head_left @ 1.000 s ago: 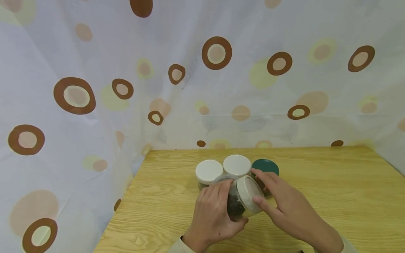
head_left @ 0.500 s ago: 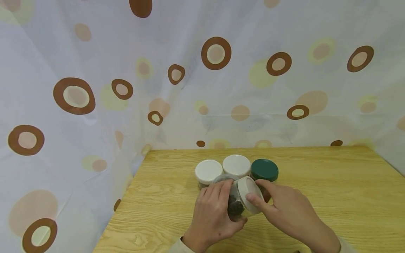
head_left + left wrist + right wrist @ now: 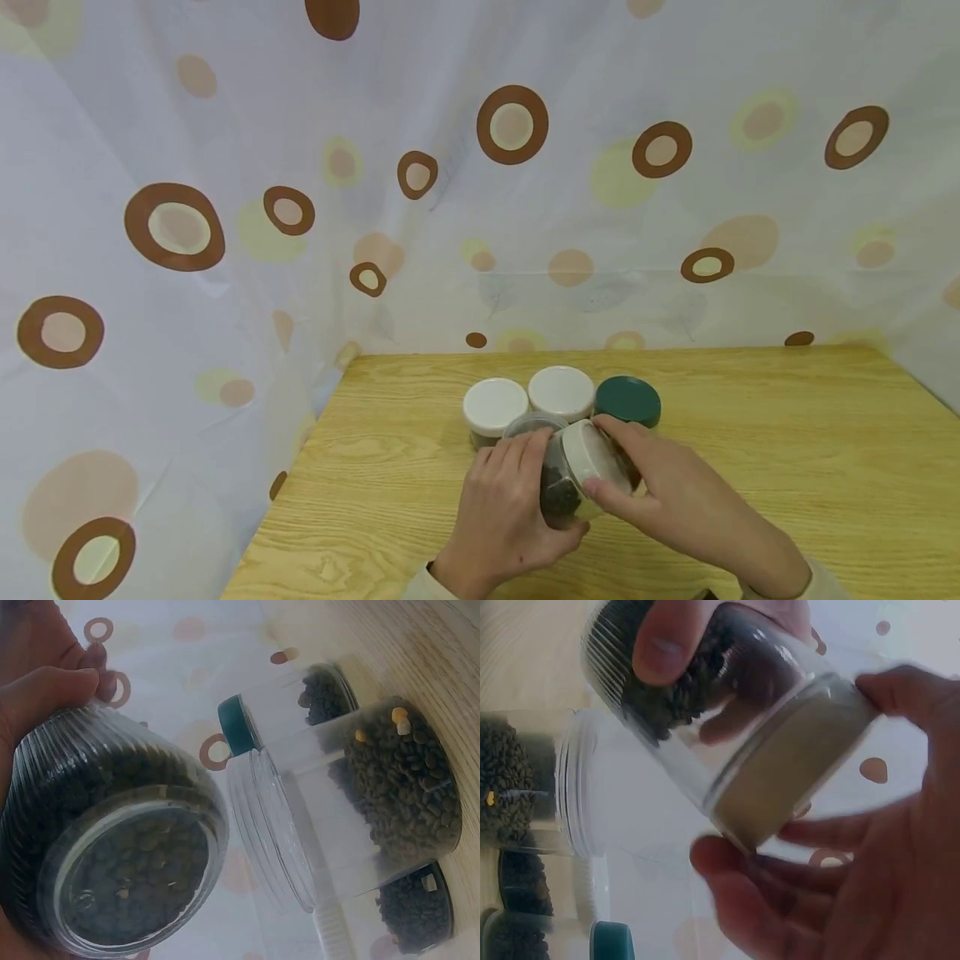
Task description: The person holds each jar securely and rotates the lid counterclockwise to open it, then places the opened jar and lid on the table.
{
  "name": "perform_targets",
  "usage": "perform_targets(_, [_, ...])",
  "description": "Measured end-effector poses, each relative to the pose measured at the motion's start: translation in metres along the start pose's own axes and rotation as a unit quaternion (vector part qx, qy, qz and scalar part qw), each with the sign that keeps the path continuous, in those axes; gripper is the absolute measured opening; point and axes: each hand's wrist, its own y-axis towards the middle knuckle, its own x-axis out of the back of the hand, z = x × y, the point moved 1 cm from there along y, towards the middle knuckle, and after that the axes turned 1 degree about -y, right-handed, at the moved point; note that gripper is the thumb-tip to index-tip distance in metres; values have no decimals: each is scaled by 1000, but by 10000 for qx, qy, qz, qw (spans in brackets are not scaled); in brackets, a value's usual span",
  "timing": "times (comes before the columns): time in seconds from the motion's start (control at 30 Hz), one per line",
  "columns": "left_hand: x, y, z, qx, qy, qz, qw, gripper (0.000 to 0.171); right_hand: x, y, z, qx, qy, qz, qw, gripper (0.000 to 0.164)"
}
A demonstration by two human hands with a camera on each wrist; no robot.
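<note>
My left hand [image 3: 506,512] grips the body of a tilted clear jar [image 3: 557,496], ribbed near its base and partly filled with dark pellets. My right hand [image 3: 682,492] holds the jar's white lid [image 3: 799,757] by its rim, thumb on one side and fingers on the other. The lid sits on the jar's mouth, facing right. Just behind the held jar stands a clear jar without a lid [image 3: 405,780], its threaded neck showing. It contains dark pellets with a few orange and pale bits. The left hand covers much of this jar in the head view.
Behind the hands stand two white-lidded jars, one at left [image 3: 495,408] and one in the middle [image 3: 561,393], and a green-lidded jar [image 3: 628,402] at right. All are on a wood-grain table [image 3: 375,467]. A patterned curtain [image 3: 450,308] hangs at the table's back and left.
My right hand has shifted its fingers on the white lid, moving a little towards me and left, then taking hold around the rim. My left hand and the held jar stay nearly in place.
</note>
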Motion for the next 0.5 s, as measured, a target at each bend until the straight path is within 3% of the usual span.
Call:
perform_targets(0.1, [0,-1,0,67,-19,144,9999,89,1,-2,-4,749,154,74,9970,74])
perform_targets(0.2, [0,-2,-1,82,-26,190,9998,89,0,-3,-7,1158,215,87,9930,76])
perform_targets(0.5, [2,-3,-2,283,-105,378,9988,87,-1,-2,-7,1212,287,48,9922,76])
